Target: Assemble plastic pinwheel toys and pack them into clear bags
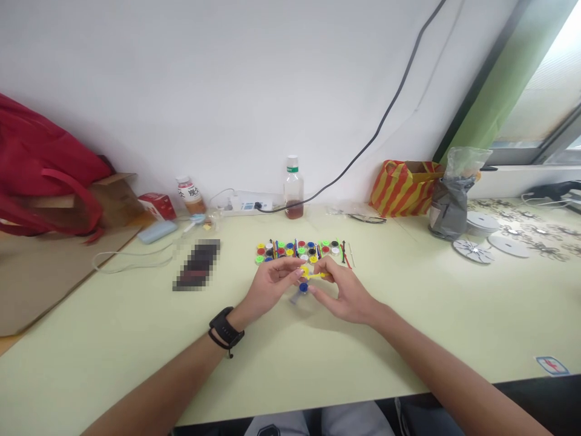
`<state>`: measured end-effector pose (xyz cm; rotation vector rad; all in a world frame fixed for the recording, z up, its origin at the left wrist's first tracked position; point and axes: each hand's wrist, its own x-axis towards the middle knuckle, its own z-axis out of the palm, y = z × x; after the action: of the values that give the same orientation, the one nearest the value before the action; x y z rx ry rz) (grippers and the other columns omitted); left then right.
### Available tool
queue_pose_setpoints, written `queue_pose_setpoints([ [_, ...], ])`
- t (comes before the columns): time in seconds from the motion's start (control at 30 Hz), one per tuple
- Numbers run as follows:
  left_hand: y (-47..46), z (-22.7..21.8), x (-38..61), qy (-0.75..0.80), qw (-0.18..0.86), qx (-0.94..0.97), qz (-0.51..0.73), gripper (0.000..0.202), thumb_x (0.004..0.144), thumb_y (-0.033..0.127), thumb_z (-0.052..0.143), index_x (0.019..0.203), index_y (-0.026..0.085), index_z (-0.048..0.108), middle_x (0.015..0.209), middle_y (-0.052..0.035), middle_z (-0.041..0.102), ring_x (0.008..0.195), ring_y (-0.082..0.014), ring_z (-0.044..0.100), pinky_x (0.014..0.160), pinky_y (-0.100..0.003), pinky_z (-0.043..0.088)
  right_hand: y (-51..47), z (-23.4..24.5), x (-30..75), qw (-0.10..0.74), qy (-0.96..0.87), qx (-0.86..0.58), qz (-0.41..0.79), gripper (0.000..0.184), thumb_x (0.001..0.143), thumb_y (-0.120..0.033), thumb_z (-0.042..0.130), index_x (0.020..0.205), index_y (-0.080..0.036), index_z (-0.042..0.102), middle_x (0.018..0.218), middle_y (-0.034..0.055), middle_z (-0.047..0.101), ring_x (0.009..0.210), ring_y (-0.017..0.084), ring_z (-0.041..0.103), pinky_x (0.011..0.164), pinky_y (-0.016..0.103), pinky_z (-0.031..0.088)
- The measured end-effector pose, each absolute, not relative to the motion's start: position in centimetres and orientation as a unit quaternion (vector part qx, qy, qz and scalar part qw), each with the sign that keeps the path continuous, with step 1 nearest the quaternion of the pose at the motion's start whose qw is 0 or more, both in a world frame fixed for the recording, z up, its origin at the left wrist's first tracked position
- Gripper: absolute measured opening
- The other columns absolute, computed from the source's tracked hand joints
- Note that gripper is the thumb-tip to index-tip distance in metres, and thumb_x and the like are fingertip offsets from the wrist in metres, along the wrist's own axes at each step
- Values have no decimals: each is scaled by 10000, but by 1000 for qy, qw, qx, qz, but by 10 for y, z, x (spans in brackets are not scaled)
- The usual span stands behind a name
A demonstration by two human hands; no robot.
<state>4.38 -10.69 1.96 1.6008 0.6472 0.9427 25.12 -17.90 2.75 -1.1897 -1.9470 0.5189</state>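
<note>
My left hand (pixel 274 283) pinches a small yellow round plastic piece (pixel 305 272) between thumb and fingertips. A thin yellow stick (pixel 318 275) runs from it to the curled fingers of my right hand (pixel 344 292), which seem to grip its end. The right thumb reaches out below, apart from the index finger. Just under the fingertips is a small blue round piece (pixel 303 287) with a blurred, pale stem; whether a hand touches it I cannot tell. Behind the hands lie rows of small coloured discs (pixel 289 252) with thin sticks (pixel 344 251) between and beside them.
On the left are a pixelated dark object (pixel 197 264), a light blue case (pixel 157 232), a cable and a drink bottle (pixel 190 195). A clear bottle (pixel 294 191) stands by the wall near a power strip (pixel 247 203). To the right are a striped bag (pixel 399 189) and grey discs (pixel 472 251).
</note>
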Motion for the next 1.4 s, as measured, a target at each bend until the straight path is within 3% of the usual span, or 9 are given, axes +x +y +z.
queue_pose_setpoints([
  [0.17,-106,24,43,300,572,649,403,344,812,384,823,1067,156,794,1006,-96,805,838,-248,772,852,-444,664,-172,30,260,424,-750,-460,216,401,1080,-341,286,1165,-223,659,1013,92,623,987,237,566,917,381,465],
  [0.33,-106,21,42,287,583,649,395,311,829,363,811,1078,176,793,1048,-82,802,936,-258,772,911,-430,647,-166,28,263,444,-712,-462,287,379,1053,-421,433,1274,-258,694,911,52,573,931,217,553,911,381,470],
  [0.5,-104,18,40,288,582,654,388,311,832,348,810,1087,171,785,1060,-88,801,960,-266,770,934,-437,634,-165,28,262,486,-650,-408,419,379,974,-439,612,1304,-258,652,861,20,601,789,169,574,753,324,506],
  [0.63,-106,18,39,263,577,675,377,372,807,305,836,1150,178,769,1126,-105,785,1045,-285,748,955,-440,619,-166,26,257,499,-636,-378,452,322,919,-404,704,1184,-242,622,901,27,680,865,180,655,825,345,535],
  [0.8,-110,19,42,237,544,717,366,303,834,286,812,1118,186,776,1092,-100,783,1053,-267,737,965,-409,604,-167,22,250,494,-656,-400,407,265,911,-418,714,1063,-233,602,902,37,721,875,190,686,824,349,541],
  [1.03,-107,19,41,257,480,747,383,242,865,309,777,1075,188,774,1048,-84,775,980,-224,724,912,-362,603,-166,15,249,493,-679,-407,360,223,969,-388,633,1114,-234,564,931,35,663,850,178,645,756,317,527],
  [1.17,-99,18,37,306,457,711,438,243,837,337,799,1022,182,773,1007,-76,772,945,-214,723,857,-340,616,-163,8,254,497,-682,-451,291,131,1018,-349,534,973,-228,552,887,27,609,774,167,585,715,312,510],
  [1.27,-93,19,36,334,461,671,476,295,790,370,833,997,169,772,1008,-83,772,926,-223,732,838,-349,626,-164,6,255,443,-742,-453,220,93,1012,-262,525,1046,-229,606,1022,63,661,927,203,614,835,357,518],
  [1.4,-90,20,35,350,466,640,501,327,775,401,839,985,160,771,1008,-88,773,877,-216,737,837,-362,627,-166,7,250,333,-844,-396,143,226,988,-179,554,1180,-249,651,1225,88,672,1186,251,575,1015,422,463],
])
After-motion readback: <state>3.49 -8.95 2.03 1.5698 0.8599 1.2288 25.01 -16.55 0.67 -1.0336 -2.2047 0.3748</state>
